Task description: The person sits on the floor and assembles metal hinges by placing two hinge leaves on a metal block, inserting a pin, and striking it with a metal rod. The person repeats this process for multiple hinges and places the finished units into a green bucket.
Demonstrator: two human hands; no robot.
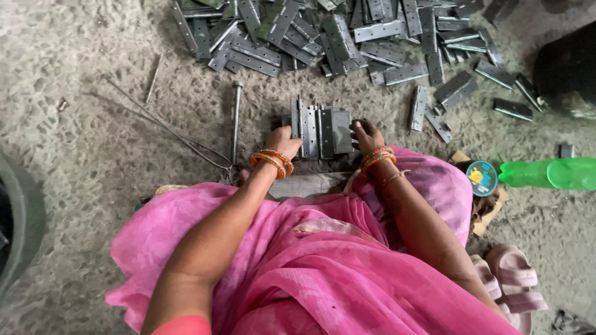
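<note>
Both hands clamp an upright stack of grey metal hinge plates (321, 131) on the sandy floor (93, 136).
Left hand (284, 142) and right hand (366, 134) should press evenly so the leaves stay flush.

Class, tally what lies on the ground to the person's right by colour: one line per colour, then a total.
Green plastic bottle: 1
Blue round tin lid: 1
Pink sandals: 2
Total: 4
</note>
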